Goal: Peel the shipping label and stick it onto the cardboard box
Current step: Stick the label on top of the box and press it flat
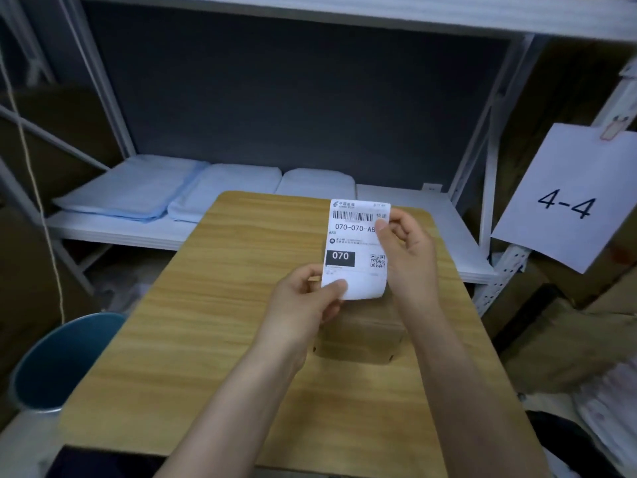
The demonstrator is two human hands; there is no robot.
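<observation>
Closest to the camera is the wooden table with the light grain (193, 339). On it sits the small brown cardboard box (362, 334), right under the two hands and partly hidden by them.

Just above the box, the left hand (303, 301) pinches the bottom left corner of the white paper shipping label with black bars and numbers (355, 248). The thumb (336, 288) lies on the front and the other fingers are tucked behind, closed tight on the paper. The right hand (408, 250) pinches the upper right edge, thumb in front near the printed numbers, fingers curled behind. So the label is held up in the air between both hands, with the print facing the person. Its bottom edge curls a little.

I think the peeling is only starting. To do it well, one hand should hold the backing still while the other rubs a corner apart, then pulls slowly so the label does not tear or stick to itself.

Further back is the white metal shelf (431, 236) with folded light blue cloths (138, 191).
</observation>
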